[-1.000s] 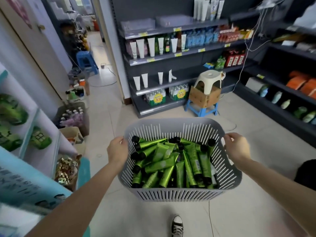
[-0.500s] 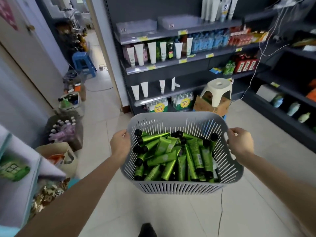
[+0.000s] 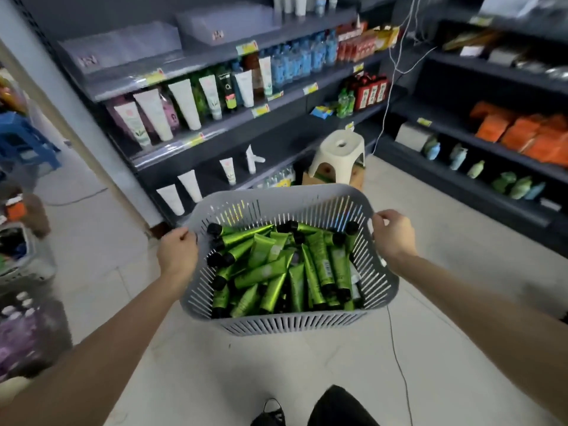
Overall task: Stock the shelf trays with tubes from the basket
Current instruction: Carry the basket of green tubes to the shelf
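A person carries a grey basket [image 3: 295, 325] through a shop. The left hand [image 3: 176, 256] is closed around the basket's left rim. The right hand [image 3: 393, 233] is closed around the right rim. The basket is up in the air, over the floor [image 3: 190, 364]. It is full of green tubes [image 3: 285, 269] with black caps, all lying in a heap.

This looks like the carrying step. No tube is out of the basket yet. Just past the basket stands a dark shelf [image 3: 215, 124] with white tubes on it. On its top row sit two clear trays [image 3: 123, 46], and they look empty.

Next, I think, the basket must get close to the trays. It needs a safe spot to rest, so one hand can let go and pick up a tube.
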